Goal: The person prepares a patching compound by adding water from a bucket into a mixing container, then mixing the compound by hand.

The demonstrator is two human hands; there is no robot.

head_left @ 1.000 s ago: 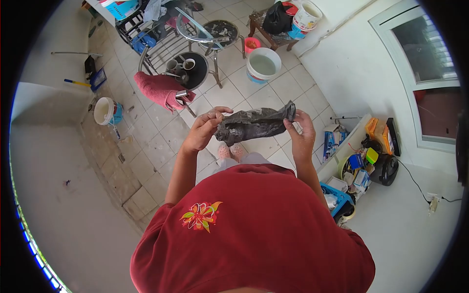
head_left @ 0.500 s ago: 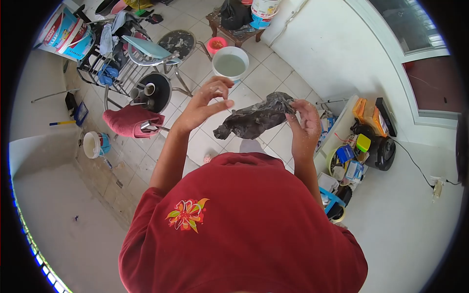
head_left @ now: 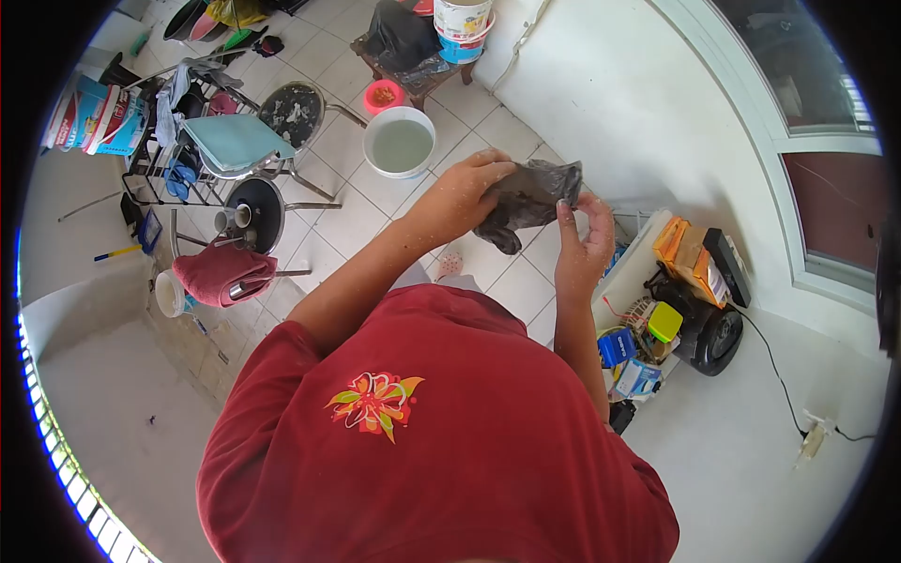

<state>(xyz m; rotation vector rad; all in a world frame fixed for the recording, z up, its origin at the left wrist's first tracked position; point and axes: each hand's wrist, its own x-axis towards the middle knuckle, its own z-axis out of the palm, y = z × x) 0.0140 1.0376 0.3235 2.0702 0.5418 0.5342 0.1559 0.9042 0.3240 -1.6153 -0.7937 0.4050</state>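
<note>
A crumpled black plastic bag [head_left: 527, 202] is held up in front of my chest, between both hands. My left hand [head_left: 466, 195] is closed on its left side, with the fingertips partly hidden behind the film. At the bag's right edge, my right hand [head_left: 584, 239] pinches the plastic between thumb and fingers. The bag's lower end hangs down in a dark bunch. Pale specks, like dust or paste, dot both hands and forearms.
A white bucket of cloudy water [head_left: 401, 143] stands on the tiled floor ahead, beside a small red bowl [head_left: 383, 96]. Chairs, one with a red towel [head_left: 223, 272], are at left. A low wooden table [head_left: 427, 84] holds tubs. Boxes [head_left: 699, 258] and household clutter line the right wall.
My left hand has moved right, from apart with spread fingers to closed on the bag. The bag now looks more bunched. The view has shifted, moving the room's contents leftward.
</note>
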